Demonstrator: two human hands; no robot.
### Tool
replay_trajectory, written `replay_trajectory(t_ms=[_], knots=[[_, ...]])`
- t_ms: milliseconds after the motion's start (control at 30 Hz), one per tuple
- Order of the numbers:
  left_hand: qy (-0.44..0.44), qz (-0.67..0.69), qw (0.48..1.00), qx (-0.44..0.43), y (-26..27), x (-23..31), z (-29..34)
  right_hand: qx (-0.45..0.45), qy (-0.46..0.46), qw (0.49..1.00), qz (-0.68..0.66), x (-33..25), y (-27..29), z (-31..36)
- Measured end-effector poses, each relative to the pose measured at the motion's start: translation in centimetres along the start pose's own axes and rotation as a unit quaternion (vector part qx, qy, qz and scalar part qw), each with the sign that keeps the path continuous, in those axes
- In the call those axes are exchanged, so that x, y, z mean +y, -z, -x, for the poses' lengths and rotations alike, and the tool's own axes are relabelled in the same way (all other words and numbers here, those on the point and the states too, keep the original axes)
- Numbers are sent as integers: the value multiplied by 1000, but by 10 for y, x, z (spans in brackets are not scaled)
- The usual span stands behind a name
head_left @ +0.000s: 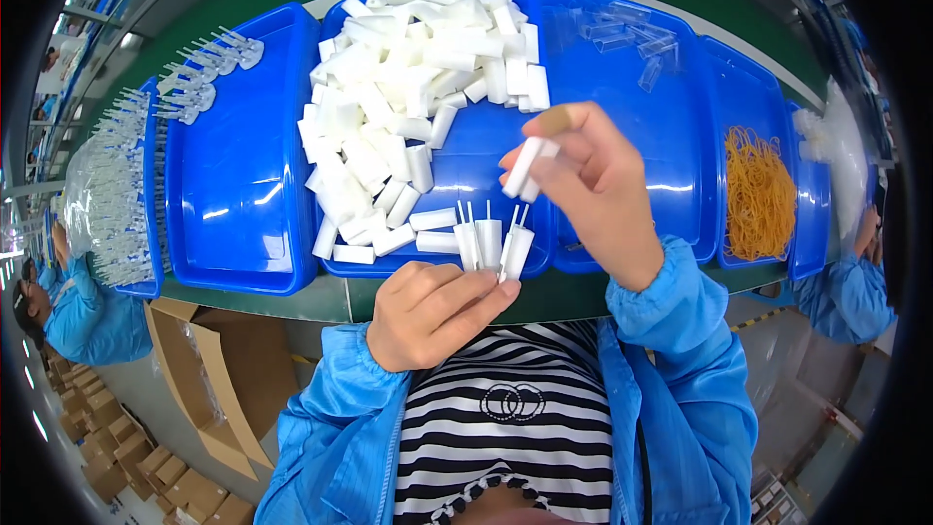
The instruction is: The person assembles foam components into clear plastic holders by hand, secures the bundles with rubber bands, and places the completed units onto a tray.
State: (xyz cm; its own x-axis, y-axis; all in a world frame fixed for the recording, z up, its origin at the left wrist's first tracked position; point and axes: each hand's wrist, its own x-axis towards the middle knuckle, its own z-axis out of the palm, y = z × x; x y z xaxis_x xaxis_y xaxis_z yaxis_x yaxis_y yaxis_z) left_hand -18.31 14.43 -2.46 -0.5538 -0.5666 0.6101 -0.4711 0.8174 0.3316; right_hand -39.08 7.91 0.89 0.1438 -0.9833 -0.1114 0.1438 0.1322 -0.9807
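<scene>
Soft black-and-white striped shirt lies closest, framed by a creased, faintly glossy blue jacket. Beyond it, the left grip is closed around the lower ends of smooth, matte white blocks from which thin, stiff rods stand up. The right grip pinches oblong white stock close to the rod tips; one fingertip wears a tan covering. Past both, a heap of similar pieces fills much of a shiny blue plastic tray on the green table.

Counted: about three blocks and five rods at left; one or two at right, I cannot tell; six blue trays; roughly ten clear, angular plastic pieces; one tangle of yellow-orange rubber bands.
</scene>
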Motion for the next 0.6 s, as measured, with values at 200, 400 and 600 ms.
replay_trajectory(t_ms=[200, 400, 600], knots=[[-1, -14, 1000, 4, -4, -3, 0, -92, 46, 984, 144, 8, 4, 19], [63, 35, 993, 91, -19, -9, 24, -180, 175, 940, 231, 14, 7, 21], [107, 46, 984, 137, -14, -11, 22, -168, 190, 947, 198, 25, 0, 28]])
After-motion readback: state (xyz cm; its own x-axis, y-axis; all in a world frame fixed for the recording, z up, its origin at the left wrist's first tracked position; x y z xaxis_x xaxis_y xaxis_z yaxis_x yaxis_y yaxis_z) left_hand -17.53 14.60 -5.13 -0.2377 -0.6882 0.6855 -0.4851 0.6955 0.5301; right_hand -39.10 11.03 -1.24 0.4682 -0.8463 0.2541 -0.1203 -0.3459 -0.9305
